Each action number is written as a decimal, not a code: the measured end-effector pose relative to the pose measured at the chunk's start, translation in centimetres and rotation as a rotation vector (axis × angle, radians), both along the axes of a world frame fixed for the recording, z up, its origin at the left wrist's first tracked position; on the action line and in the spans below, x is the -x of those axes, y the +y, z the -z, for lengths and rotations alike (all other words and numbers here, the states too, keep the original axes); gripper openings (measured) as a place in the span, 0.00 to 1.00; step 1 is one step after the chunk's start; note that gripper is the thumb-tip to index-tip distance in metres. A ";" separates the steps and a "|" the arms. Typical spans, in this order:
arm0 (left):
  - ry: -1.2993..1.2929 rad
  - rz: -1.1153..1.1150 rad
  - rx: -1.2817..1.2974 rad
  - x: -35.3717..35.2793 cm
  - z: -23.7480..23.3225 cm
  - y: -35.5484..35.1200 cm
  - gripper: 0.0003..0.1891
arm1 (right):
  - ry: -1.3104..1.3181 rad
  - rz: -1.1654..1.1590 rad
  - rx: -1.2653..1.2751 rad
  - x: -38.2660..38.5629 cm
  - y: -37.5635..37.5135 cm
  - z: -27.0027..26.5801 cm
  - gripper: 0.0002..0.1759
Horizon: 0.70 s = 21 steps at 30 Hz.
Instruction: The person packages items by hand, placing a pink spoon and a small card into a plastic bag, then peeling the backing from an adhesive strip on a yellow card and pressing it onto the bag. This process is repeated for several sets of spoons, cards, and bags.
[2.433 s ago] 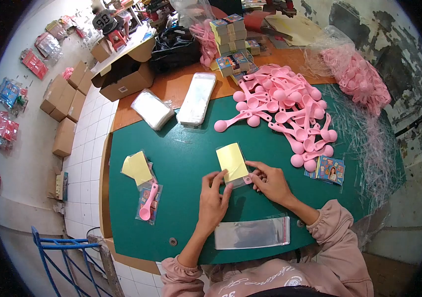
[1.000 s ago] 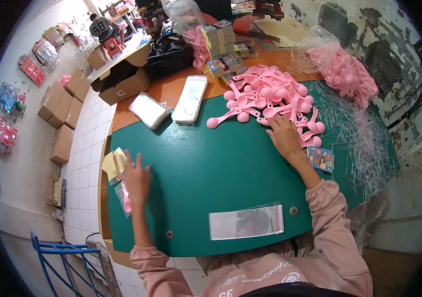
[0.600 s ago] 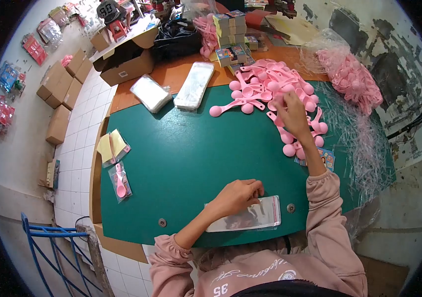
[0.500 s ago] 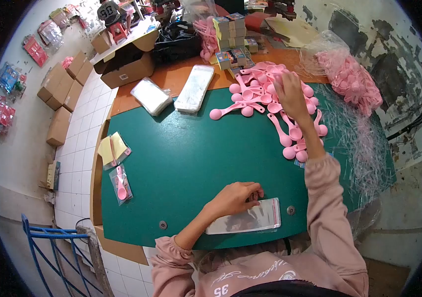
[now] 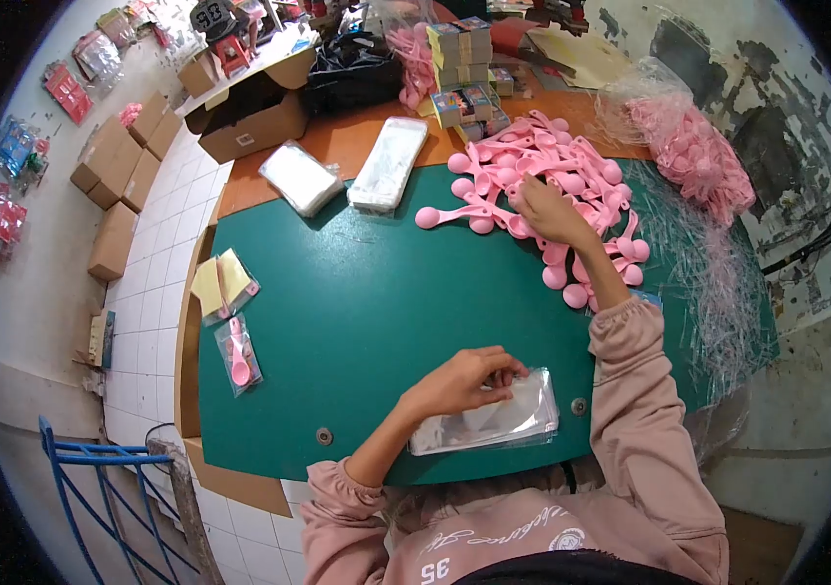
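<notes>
Near the front edge of the green table, my left hand [image 5: 474, 380] is curled, its fingertips pinching the upper edge of a clear plastic bag [image 5: 522, 421]. That bag lies flat, with others apparently under it. My right hand [image 5: 554, 214] reaches into a heap of pink measuring spoons [image 5: 586, 180] at the back right. Its fingers are closed at a spoon on the near side of the heap, and the hand partly covers it. At the left edge lies a packed pink spoon [image 5: 239, 363] in a clear bag, below packed yellow cards [image 5: 222, 285] with a pink spoon.
Two stacks of clear bags [image 5: 388, 166] lie at the back of the table. Bundled printed cards [image 5: 461, 68] stand behind the spoons. A bulging bag of pink spoons [image 5: 693, 156] and plastic scraps [image 5: 708, 283] are on the right. A blue metal rack [image 5: 108, 458] stands lower left.
My right hand has come down and left within the spoon heap, and some spoons have shifted. My left hand stays at the bag, whose upper edge now looks raised.
</notes>
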State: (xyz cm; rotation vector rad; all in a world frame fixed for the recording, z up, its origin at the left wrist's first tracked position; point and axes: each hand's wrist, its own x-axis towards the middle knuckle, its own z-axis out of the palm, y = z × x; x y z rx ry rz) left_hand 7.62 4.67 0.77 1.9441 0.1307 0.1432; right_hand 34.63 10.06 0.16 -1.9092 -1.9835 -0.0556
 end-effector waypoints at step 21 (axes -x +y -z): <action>0.163 -0.286 0.146 1.0 -0.7 1.1 0.08 | 0.707 0.175 -0.071 9.5 -17.5 -4.6 0.07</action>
